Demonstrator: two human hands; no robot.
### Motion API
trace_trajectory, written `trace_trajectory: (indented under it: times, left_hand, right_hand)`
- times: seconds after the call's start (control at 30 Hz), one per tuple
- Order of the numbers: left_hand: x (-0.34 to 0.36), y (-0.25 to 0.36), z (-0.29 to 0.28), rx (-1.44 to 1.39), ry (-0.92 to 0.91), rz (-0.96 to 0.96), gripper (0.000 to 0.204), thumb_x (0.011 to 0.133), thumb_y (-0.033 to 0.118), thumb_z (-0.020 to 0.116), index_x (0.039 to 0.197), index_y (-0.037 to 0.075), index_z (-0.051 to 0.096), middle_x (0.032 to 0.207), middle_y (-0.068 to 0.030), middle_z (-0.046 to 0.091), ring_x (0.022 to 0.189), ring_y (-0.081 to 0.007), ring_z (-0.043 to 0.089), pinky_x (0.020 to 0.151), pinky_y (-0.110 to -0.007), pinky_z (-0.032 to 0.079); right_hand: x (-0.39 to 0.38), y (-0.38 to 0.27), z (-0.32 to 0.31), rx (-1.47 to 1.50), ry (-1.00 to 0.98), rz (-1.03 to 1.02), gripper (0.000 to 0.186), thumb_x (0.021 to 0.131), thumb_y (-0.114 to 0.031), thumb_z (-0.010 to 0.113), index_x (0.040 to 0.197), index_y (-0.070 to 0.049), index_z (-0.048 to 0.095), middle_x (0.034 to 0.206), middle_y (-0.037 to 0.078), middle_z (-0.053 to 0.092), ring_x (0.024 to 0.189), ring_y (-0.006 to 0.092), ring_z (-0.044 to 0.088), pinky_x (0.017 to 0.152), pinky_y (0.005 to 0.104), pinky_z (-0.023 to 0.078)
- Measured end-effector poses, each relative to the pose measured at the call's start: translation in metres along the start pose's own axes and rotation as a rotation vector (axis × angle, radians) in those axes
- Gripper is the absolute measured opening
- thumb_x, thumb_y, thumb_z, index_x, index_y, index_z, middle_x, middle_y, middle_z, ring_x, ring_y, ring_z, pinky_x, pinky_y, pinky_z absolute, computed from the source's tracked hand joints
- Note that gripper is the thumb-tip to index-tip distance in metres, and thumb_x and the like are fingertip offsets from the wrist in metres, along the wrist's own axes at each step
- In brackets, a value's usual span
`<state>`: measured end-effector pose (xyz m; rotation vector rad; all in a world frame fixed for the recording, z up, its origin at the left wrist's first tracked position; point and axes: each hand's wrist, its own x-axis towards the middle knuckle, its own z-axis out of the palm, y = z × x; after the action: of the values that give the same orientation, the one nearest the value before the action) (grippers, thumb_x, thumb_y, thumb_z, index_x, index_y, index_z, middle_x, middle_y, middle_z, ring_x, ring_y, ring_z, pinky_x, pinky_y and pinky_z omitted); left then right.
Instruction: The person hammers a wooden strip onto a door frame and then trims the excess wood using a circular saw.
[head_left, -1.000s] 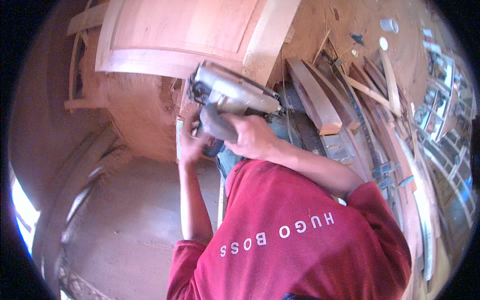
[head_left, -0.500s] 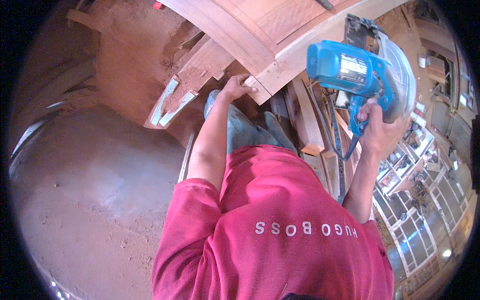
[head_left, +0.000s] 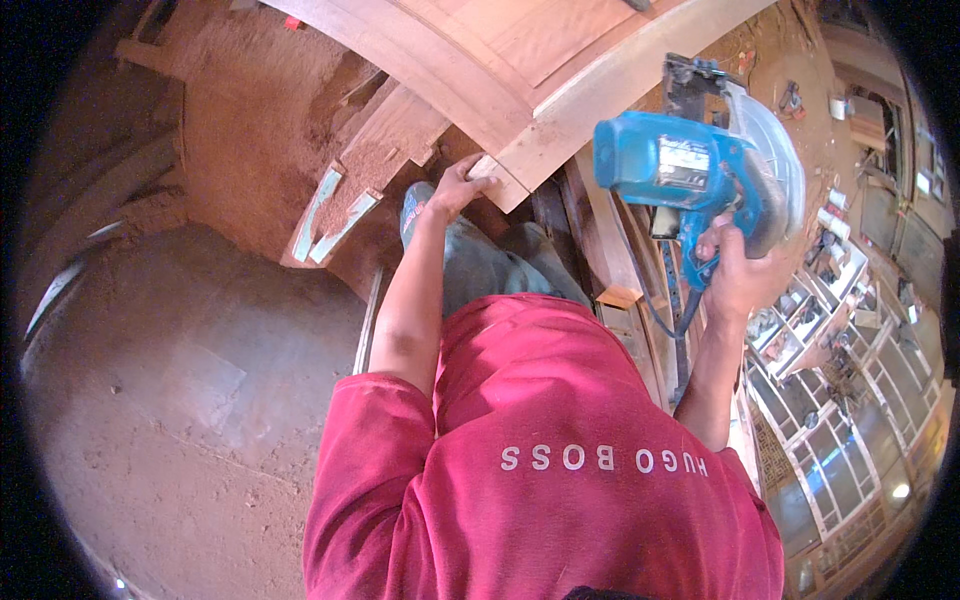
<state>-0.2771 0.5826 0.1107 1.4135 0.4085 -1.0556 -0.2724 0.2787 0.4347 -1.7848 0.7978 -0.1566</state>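
My right hand (head_left: 735, 265) grips the handle of a blue circular saw (head_left: 655, 160), held up in the air to the right of a panelled wooden door (head_left: 560, 50). The saw's clear-grey guard faces right, and its dark cord hangs below the handle. My left hand (head_left: 458, 190) is closed on the projecting end of the door's edge rail (head_left: 503, 183), thumb on top and fingers around the side. A dark line crosses the rail close to that hand. The saw is apart from the wood.
A notched timber (head_left: 385, 135) with pale green ends lies at left, covered in sawdust. Long wooden beams (head_left: 605, 240) stand right of my legs. A dusty floor (head_left: 180, 370) spreads at left. Window-like frames (head_left: 820, 450) and clutter are at far right.
The saw has come down and a little left, nearer to me, still in my right hand. My left hand keeps its hold on the rail end. The whole view has shifted slightly.
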Motion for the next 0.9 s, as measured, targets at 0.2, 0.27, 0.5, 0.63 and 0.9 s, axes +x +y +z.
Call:
trace_trajectory:
  times: [0.2,0.27,0.5,0.63,0.9]
  left_hand:
    - [-0.037,-0.003,-0.031,0.018,0.568,0.303,0.036,0.088,0.010,0.066,0.122,-0.003,0.064,0.117,-0.0136,0.068,0.107,-0.0211,0.063,0.096,-0.033,0.049]
    - [-0.081,0.048,-0.021,0.152,0.787,0.419,0.027,0.096,0.014,0.059,0.115,-0.004,0.067,0.106,-0.0128,0.069,0.102,-0.0194,0.063,0.093,-0.033,0.049]
    - [-0.204,0.137,0.022,0.625,0.188,0.440,0.079,0.077,0.042,0.081,0.137,0.000,0.051,0.129,-0.0229,0.057,0.120,-0.0362,0.056,0.104,-0.046,0.043]
    - [-0.198,0.131,0.028,0.963,0.197,0.291,0.100,0.068,0.045,0.084,0.147,0.004,0.039,0.139,-0.0211,0.052,0.128,-0.0390,0.052,0.104,-0.049,0.042]
    - [-0.164,0.071,-0.002,0.912,0.186,0.338,0.090,0.073,0.033,0.079,0.146,0.002,0.038,0.135,-0.0225,0.054,0.122,-0.0391,0.056,0.098,-0.045,0.048]
  right_hand:
    - [-0.021,0.008,0.000,-0.243,-0.306,-0.186,0.029,0.084,-0.004,0.068,0.112,0.002,0.064,0.081,0.004,0.064,0.067,0.0135,0.061,0.065,0.0298,0.051]
    - [-0.027,0.007,0.009,-0.294,-0.439,-0.221,0.035,0.080,-0.008,0.072,0.113,0.002,0.065,0.086,0.007,0.068,0.074,0.0170,0.065,0.073,0.0337,0.054]
    - [-0.046,0.019,0.076,-0.372,-0.923,-0.023,0.057,0.074,-0.017,0.078,0.125,0.001,0.059,0.096,0.025,0.071,0.087,0.0402,0.071,0.079,0.0464,0.058]
    - [-0.069,0.037,0.115,-0.419,-0.950,-0.057,0.055,0.078,-0.023,0.075,0.126,-0.001,0.059,0.092,0.027,0.070,0.082,0.0445,0.069,0.076,0.0509,0.058]
    - [-0.077,0.060,0.149,-0.381,-1.008,-0.014,0.035,0.084,-0.022,0.067,0.110,0.001,0.060,0.083,0.029,0.069,0.077,0.0464,0.069,0.071,0.0552,0.056]
